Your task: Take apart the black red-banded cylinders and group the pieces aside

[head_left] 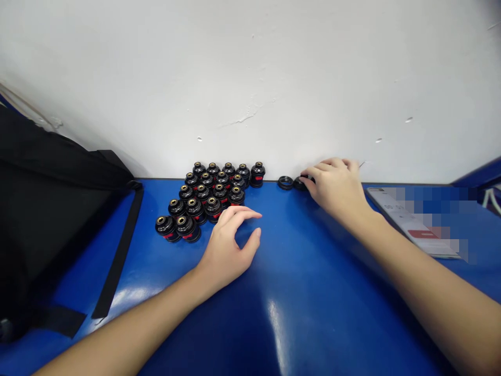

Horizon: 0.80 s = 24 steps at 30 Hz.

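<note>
Several small black bottle-shaped pieces (195, 209), with brass-coloured centres on top and red marks on their sides, stand grouped on the blue table. Beside the front right of this group is my left hand (230, 240), thumb and fingers apart with nothing between them. Against the wall, my right hand (334, 183) has its thumb and fingers closed round a black round part (299, 183), which the fingers mostly cover. A black ring (285, 182) lies flat just left of that part.
A black fabric bag (58, 209) with a dangling strap (121, 250) takes up the left side. On the right, a flat pale printed item (403, 219) lies partly behind my right forearm. A white wall (250, 78) rises along the back edge of the blue table (297, 292).
</note>
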Motion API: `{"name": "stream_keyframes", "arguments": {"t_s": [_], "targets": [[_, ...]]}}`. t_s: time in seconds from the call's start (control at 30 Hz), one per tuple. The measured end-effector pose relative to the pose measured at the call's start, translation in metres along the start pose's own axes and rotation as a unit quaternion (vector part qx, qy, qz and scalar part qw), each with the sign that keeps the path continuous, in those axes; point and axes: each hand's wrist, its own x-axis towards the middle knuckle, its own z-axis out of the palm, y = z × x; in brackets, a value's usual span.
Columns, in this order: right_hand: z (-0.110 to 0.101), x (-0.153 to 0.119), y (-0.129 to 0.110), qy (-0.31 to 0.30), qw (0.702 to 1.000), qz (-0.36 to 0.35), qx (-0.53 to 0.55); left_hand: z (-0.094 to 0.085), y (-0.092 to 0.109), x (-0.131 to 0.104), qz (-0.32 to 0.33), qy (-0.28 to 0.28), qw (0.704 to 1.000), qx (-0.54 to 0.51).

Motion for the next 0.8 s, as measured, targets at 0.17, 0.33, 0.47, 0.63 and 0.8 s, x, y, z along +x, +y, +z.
{"name": "stream_keyframes", "arguments": {"t_s": [0.17, 0.33, 0.47, 0.63, 0.8], "targets": [[-0.003, 0.003, -0.003, 0.043, 0.998, 0.000, 0.035, 0.000, 0.000, 0.000, -0.003, 0.005, 1.000, 0.002], [-0.012, 0.020, -0.031, 0.041, 0.973, -0.078, 0.211, 0.000, -0.001, 0.000, -0.002, 0.010, 1.000, 0.006], [-0.012, 0.034, -0.059, 0.000, 0.958, -0.126, 0.258, 0.001, -0.002, 0.001, 0.002, 0.013, 1.000, 0.008], [-0.007, 0.045, -0.072, -0.011, 0.960, -0.087, 0.266, 0.001, -0.002, 0.001, 0.003, 0.016, 1.000, 0.013], [-0.007, 0.052, -0.066, -0.023, 0.941, -0.076, 0.328, 0.001, -0.003, 0.000, 0.000, 0.014, 1.000, 0.013]]}}
